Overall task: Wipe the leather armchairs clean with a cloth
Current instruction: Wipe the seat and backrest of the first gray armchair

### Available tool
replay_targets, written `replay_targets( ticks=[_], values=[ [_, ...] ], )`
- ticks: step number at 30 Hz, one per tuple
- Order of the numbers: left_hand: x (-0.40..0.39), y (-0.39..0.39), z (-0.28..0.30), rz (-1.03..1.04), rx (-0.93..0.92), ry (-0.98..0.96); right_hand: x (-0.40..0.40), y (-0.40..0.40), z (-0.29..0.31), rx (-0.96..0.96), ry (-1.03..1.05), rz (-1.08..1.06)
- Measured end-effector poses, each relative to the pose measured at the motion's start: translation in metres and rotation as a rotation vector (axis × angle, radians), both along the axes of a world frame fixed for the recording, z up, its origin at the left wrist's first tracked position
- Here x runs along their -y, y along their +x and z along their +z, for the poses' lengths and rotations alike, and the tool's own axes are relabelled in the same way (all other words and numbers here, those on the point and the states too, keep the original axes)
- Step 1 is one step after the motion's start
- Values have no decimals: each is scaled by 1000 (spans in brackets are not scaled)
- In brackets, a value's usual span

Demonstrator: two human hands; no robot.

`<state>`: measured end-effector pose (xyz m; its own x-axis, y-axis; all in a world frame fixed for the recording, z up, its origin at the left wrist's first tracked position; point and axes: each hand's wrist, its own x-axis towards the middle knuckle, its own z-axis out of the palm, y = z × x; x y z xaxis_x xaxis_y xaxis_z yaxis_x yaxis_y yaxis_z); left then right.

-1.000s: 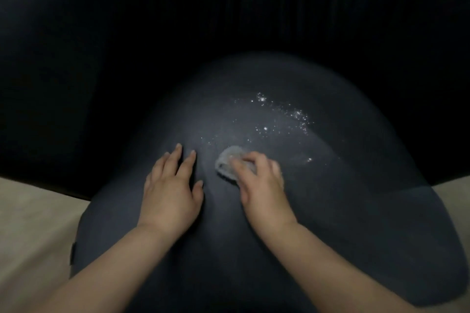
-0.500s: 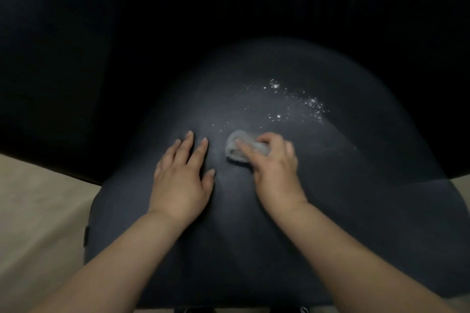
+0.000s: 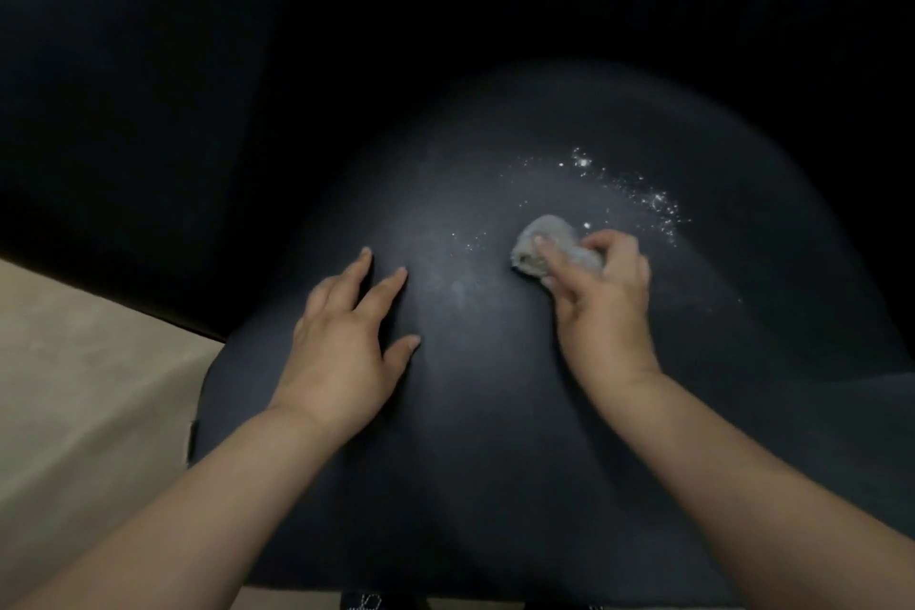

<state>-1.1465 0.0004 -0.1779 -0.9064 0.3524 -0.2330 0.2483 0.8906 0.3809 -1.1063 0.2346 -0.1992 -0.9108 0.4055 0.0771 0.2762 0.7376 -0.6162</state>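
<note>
A dark leather armchair cushion [image 3: 495, 411] fills the middle of the head view. White specks [image 3: 638, 193] are scattered over its upper right part. My right hand [image 3: 601, 307] grips a small crumpled grey cloth [image 3: 544, 243] and presses it on the leather just left of the specks. My left hand [image 3: 346, 347] lies flat on the cushion, fingers spread, a little to the left of the cloth.
The chair's back and the space behind it [image 3: 346, 40] are very dark. A pale beige floor [image 3: 74, 401] shows at the lower left, beside the cushion's edge.
My right hand has slid the cloth up and to the right, closer to the specks. My left hand stays flat on the cushion, its fingers now more spread.
</note>
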Motion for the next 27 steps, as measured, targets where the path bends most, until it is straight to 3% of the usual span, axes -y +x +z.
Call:
replay_targets(
  ticks=[4, 5, 10, 12, 14, 16, 21, 22, 25, 27],
  values=[
    [-2, -2, -1, 11, -15, -7, 40, 0, 5, -21, 39, 466],
    [-2, -2, -1, 8, -19, -9, 36, -6, 6, -29, 71, 498],
    [0, -8, 1, 9, -26, 6, 21, -42, 3, -14, -56, 83],
    [-3, -13, 2, 27, -32, 3, 43, -40, 3, -39, -48, 186],
    [-6, -17, 2, 44, -38, -2, 54, -34, 2, -69, 20, 423],
    [-8, -20, 2, 62, -39, -3, 41, -43, 1, -45, 44, 470],
    [-10, -22, 2, 73, -28, -7, 9, -84, -7, -164, 54, -37],
    [-11, -23, 2, 75, -24, -12, 18, -83, -8, -143, 36, -17],
    [-17, -26, 2, 81, -16, -9, 50, -67, -8, -32, 72, 425],
    [-23, -29, 3, 73, -16, 7, 38, -69, -1, -10, 39, 469]
  ],
)
